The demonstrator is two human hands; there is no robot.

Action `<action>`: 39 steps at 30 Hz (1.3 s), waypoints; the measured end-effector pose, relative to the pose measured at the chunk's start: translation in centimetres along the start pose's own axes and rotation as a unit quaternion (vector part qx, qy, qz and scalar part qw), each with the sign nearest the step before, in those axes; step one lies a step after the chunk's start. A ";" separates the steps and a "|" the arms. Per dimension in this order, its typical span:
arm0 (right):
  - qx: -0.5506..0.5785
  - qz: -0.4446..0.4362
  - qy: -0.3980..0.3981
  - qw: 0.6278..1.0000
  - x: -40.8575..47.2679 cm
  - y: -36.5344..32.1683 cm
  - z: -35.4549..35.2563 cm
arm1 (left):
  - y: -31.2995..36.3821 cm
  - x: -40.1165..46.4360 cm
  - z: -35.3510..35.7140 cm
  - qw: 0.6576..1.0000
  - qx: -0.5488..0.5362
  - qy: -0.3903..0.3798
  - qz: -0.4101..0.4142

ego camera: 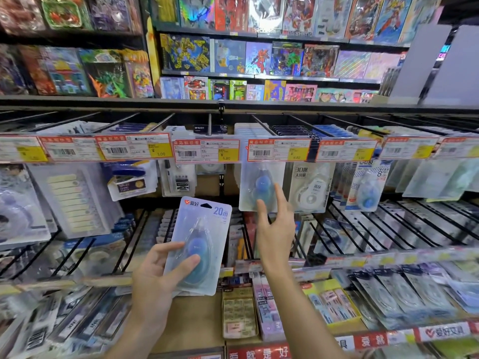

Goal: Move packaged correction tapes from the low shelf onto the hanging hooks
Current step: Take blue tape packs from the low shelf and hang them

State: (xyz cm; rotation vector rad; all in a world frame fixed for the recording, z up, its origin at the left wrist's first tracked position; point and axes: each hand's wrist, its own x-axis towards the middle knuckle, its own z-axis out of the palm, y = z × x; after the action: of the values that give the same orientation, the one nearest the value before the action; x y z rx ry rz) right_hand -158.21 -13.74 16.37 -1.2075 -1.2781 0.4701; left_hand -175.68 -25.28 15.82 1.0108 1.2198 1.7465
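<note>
My left hand (160, 278) holds a small stack of packaged correction tapes (199, 237), a clear blister card with a blue dispenser and "20m" printed on top. My right hand (274, 229) is raised, fingers apart, its fingertips touching the bottom of an identical blue correction tape package (261, 187) that hangs on a hook (261, 128) under the 6.80 price tag (278, 150). Several more packs of the same kind hang behind it on that hook.
Neighbouring hooks carry a white 30-metre tape (309, 187), a blue 8-metre tape (368, 187), refills and sticky tabs. A lower hook row (363, 229) and the low shelf (241, 314) hold more stationery. Toy boxes fill the shelves above.
</note>
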 end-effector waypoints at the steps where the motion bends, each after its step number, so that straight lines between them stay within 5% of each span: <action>1: -0.009 0.003 0.000 1.000 -0.2 0.1 -0.3 | 0.0 0.0 0.1 1.000 0.001 -0.001 0.007; 9: -0.199 -0.078 0.004 0.977 -4.0 4.5 -5.4 | 0.2 1.1 2.5 0.998 0.011 -0.035 0.060; 20: -0.472 -0.039 -0.100 0.875 -2.3 8.8 -8.0 | 1.4 3.1 10.2 0.987 0.032 -0.102 0.123; 39: -0.475 -0.065 -0.079 0.874 -2.8 9.5 -7.4 | 1.8 2.5 14.0 0.992 -0.007 -0.035 0.125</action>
State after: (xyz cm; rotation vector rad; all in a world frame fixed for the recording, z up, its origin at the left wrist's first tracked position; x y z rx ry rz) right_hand -149.30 -15.70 8.01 -1.8910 -1.8016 -0.2277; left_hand -164.24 -18.54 21.22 1.2496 1.0715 1.8875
